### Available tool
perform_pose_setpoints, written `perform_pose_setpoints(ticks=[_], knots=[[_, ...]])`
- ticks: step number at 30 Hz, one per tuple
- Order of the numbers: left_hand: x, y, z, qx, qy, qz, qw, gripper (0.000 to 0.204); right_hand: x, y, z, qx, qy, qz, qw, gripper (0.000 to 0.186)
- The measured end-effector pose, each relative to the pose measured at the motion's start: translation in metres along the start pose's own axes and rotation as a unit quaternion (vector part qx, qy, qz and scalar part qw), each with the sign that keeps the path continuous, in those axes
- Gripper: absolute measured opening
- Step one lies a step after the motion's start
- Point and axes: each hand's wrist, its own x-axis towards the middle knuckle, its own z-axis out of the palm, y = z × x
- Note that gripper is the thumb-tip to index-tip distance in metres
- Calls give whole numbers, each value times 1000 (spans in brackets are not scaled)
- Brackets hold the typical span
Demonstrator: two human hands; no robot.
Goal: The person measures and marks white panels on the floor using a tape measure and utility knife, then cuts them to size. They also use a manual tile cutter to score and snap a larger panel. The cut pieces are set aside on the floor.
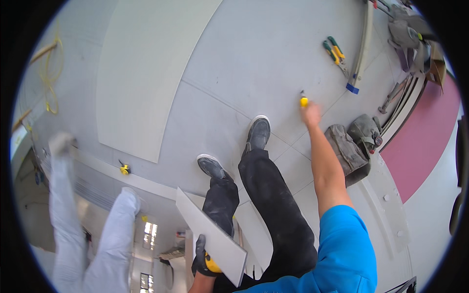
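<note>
At the left hand, curled round its edge, is a pale panel, beside a yellow object; ahead, the right hand clasps a small yellow tool. The panel seems already separate; what remains, I cannot tell.

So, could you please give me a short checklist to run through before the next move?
1. White panel held: ok, gripped by the left hand.
2. Left hand gloved: ok, in a dark glove.
3. Right hand gloved: not ok, it looks bare.
4. Yellow tool firmly gripped: cannot tell, it is at the right fingertips but that hand is blurred.
5. Tool's tip safely covered: cannot tell, too small.
6. Co-worker's legs apart from the tool: ok, over at the left.
</note>
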Motion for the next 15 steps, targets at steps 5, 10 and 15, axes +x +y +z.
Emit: perform_pose_setpoints(ticks=[5,10,15], knots=[[7,1,-4,23,-155,-79,984,51,-137,-14,-60,146,-69,-65,985,40],[4,31,-37,-122,-348,-171,914,51,-316,95,-177,220,-151,35,963,42],[-136,72,111,38,-312,48,948,42,-376,180,-311,250,-157,122,948,45]])
